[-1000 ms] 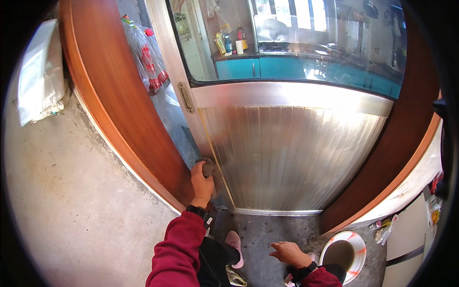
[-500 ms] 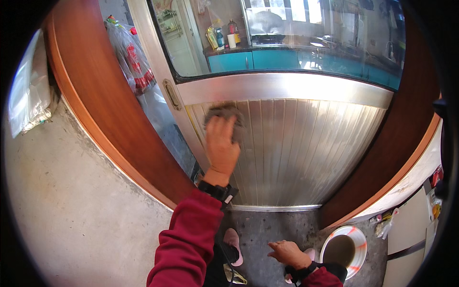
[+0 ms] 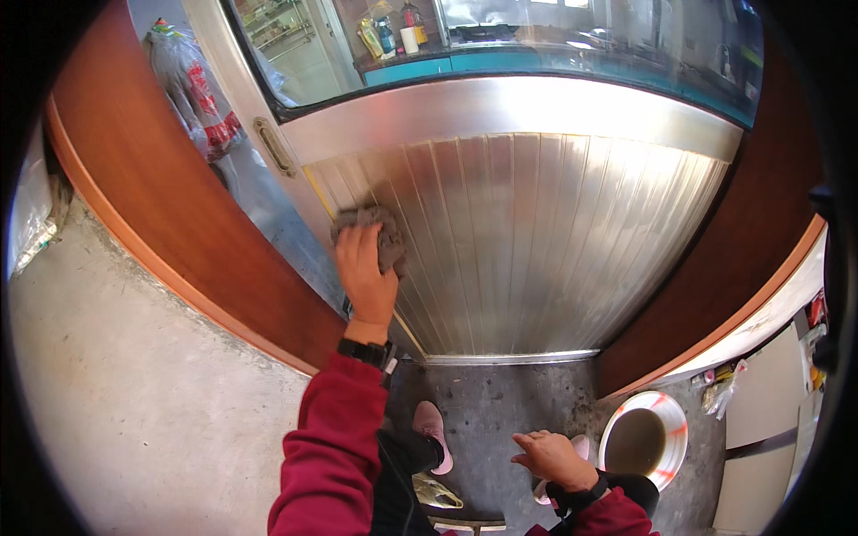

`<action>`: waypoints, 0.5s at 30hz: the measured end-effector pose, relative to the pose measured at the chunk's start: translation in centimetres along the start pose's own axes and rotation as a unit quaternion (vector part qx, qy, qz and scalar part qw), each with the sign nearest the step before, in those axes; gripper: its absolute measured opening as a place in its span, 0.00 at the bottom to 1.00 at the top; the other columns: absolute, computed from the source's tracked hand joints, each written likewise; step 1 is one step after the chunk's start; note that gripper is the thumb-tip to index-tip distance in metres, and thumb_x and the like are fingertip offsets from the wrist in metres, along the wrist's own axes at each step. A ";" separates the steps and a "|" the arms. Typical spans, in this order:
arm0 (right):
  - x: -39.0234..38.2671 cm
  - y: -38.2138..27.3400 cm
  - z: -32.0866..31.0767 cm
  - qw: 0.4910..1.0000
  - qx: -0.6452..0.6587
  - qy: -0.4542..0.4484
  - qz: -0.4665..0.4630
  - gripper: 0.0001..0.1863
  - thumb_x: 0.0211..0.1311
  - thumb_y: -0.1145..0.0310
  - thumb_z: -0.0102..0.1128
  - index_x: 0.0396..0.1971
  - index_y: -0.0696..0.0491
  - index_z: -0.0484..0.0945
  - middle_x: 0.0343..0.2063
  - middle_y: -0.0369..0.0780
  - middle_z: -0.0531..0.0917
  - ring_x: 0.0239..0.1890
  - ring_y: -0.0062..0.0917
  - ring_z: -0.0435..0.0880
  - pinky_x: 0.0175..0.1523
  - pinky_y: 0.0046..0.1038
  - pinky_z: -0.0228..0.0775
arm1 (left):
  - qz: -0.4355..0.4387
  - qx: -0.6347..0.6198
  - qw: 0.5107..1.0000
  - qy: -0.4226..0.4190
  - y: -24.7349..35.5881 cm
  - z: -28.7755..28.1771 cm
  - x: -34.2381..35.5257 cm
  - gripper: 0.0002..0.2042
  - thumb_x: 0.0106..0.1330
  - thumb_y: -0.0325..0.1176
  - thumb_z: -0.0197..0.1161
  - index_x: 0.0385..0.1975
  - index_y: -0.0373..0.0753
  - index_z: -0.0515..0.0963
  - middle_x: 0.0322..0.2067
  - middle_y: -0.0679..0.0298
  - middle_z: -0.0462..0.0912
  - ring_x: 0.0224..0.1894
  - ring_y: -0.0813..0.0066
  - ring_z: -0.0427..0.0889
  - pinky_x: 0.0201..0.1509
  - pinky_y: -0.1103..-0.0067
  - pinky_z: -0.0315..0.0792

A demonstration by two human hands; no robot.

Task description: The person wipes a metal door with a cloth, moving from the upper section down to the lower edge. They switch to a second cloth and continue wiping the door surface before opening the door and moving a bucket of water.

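My left hand (image 3: 362, 272) grips a grey-brown cloth (image 3: 384, 246) against the ribbed metal lower panel (image 3: 527, 241) of a glazed sliding door, by the panel's left edge. A recessed handle (image 3: 273, 143) is above and left of the cloth. My right hand (image 3: 547, 456) hangs low with fingers apart and nothing in it, just left of a white and orange basin (image 3: 645, 402) of murky water.
Brown wooden frames (image 3: 134, 134) flank the door. Plastic bags (image 3: 192, 98) hang in the left gap. A kitchen counter (image 3: 483, 61) shows through the glass. Pale panels (image 3: 764, 393) and small packages stand at right. My pink shoe (image 3: 427, 420) is on the dark floor (image 3: 483, 393).
My left hand went up and rightward onto the panel with the cloth, then back left and slightly down. The view has shifted, so the door sits higher. My right hand stays low.
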State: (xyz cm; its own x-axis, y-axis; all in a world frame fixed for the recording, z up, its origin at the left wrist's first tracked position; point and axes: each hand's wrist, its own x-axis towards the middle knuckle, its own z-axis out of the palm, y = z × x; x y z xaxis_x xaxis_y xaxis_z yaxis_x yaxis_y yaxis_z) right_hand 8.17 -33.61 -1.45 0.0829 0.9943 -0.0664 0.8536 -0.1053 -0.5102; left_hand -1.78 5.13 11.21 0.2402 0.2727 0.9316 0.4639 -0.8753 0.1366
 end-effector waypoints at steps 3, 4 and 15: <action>0.1 0.2 -0.2 1.000 -0.008 -0.010 0.003 0.21 0.58 0.55 0.66 0.46 0.53 0.78 0.35 0.46 0.85 0.40 0.42 0.84 0.40 0.39 0.77 | -0.058 0.000 0.996 -0.061 -0.3 1.5 -7.0 0.25 0.48 0.19 0.63 0.51 0.37 0.76 0.52 0.49 0.75 0.59 0.44 0.70 0.66 0.58 0.63; 0.2 0.1 -0.2 1.000 -0.014 -0.019 0.004 0.21 0.58 0.55 0.66 0.45 0.53 0.77 0.35 0.46 0.85 0.40 0.42 0.84 0.40 0.39 0.77 | -0.077 -0.013 0.993 -0.087 -0.2 1.9 -9.5 0.23 0.49 0.19 0.63 0.49 0.37 0.76 0.51 0.49 0.76 0.59 0.45 0.70 0.64 0.59 0.64; 1.1 -1.1 -0.4 1.000 -0.011 -0.015 -0.025 0.20 0.58 0.54 0.65 0.42 0.54 0.77 0.35 0.45 0.85 0.40 0.41 0.84 0.40 0.39 0.77 | -0.119 -0.090 0.987 -0.055 0.7 -0.8 -2.9 0.22 0.48 0.17 0.61 0.47 0.38 0.78 0.49 0.53 0.78 0.55 0.50 0.74 0.60 0.64 0.68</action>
State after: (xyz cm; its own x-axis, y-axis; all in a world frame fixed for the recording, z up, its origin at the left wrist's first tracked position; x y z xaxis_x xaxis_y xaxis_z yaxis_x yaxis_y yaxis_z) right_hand 7.52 -32.40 -0.62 0.0240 0.9974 -0.0679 0.8676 -0.0545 -0.4942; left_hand -2.85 3.38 8.89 0.2385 0.5131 0.8245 0.3621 -0.8348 0.4147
